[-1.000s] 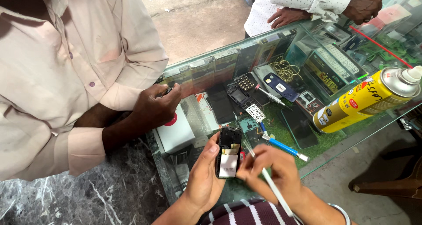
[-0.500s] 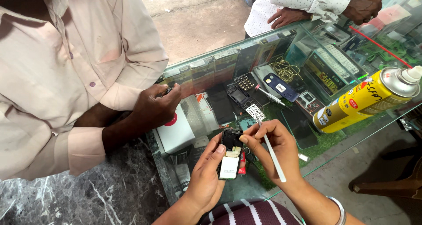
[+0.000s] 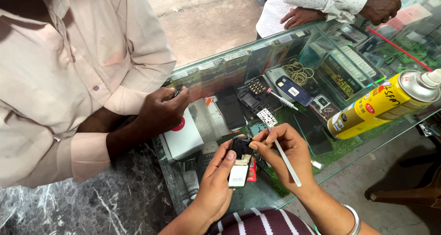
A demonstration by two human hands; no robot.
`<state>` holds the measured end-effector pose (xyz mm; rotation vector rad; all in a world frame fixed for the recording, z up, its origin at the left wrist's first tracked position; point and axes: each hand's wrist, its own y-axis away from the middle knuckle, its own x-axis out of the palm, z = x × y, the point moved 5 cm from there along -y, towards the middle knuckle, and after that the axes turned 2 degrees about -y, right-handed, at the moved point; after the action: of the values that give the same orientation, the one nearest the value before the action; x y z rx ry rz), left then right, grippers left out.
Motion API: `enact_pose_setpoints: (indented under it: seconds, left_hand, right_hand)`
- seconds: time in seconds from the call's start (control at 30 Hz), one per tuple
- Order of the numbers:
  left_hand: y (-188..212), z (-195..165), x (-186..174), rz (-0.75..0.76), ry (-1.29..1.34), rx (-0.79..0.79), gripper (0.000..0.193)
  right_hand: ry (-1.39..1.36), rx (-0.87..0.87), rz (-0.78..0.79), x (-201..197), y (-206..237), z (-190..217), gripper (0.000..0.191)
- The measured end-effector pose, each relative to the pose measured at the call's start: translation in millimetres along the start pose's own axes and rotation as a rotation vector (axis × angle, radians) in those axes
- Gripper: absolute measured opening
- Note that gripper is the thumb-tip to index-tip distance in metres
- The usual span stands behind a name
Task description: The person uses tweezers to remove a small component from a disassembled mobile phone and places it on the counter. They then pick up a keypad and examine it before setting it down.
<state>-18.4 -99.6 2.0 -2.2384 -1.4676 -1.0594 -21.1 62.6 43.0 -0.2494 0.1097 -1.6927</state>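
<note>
A glass desk (image 3: 257,63) is filling the middle and right of the frame, with phone parts, covers and a coil of wire lying under its top, and a grey marble slab (image 3: 82,203) is joining it at the lower left. In the lower middle, the left hand (image 3: 216,180) is holding a small opened mobile phone (image 3: 240,164), fingers curled around its side and the thumb pressing along its edge; the phone is standing nearly upright above the glass. The right hand (image 3: 287,157) is touching the top of the phone with its fingertips while it is gripping a thin white stick tool (image 3: 285,160) between the fingers, the tool pointing down to the right. At the right, a yellow spray can (image 3: 383,104) is lying on its side on the desk. At the left, a person in a pale shirt (image 3: 59,79) is leaning on the desk, with a closed hand (image 3: 163,111) resting beside a white box (image 3: 183,136). At the top right, another person's hands (image 3: 379,5) are resting on the desk edge.
</note>
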Motion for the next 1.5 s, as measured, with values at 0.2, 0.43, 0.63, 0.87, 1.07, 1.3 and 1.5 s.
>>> enact_pose_setpoints:
  seconds: [0.2,0.43,0.63,0.87,1.07,1.3,1.5]
  left_hand:
    - [-0.9,3.2,-3.7,-0.006,0.025,-0.031,0.044]
    - [0.1,-0.2,0.0,-0.021,0.050,-0.038,0.045]
    - [1.1,-2.4,2.8,0.004,0.033,-0.026,0.045]
    - [1.0,-2.0,0.2,0.002,0.070,-0.034,0.044]
    - [0.1,-2.9,1.8,0.008,-0.080,0.023,0.044]
    - [0.8,-5.5,4.7,-0.021,-0.183,0.009,0.044]
    - [-0.1,-4.3,3.5,-0.050,-0.205,0.054,0.038]
  right_hand:
    - [-0.079,0.064,0.020,-1.4,-0.5,-4.3,0.027]
    - [0.046,-0.090,0.065,1.7,3.6,2.9,0.026]
    - [-0.024,0.012,0.013,-1.6,-0.1,-6.2,0.027]
    - [-0.179,-0.035,0.080,0.8,3.7,-5.6,0.028]
    - [-0.190,-0.023,0.080,0.6,4.7,-6.2,0.028]
    - [-0.254,0.026,0.084,4.1,7.3,-9.5,0.026]
    - [0.011,-0.101,0.084,5.4,9.5,-1.7,0.028]
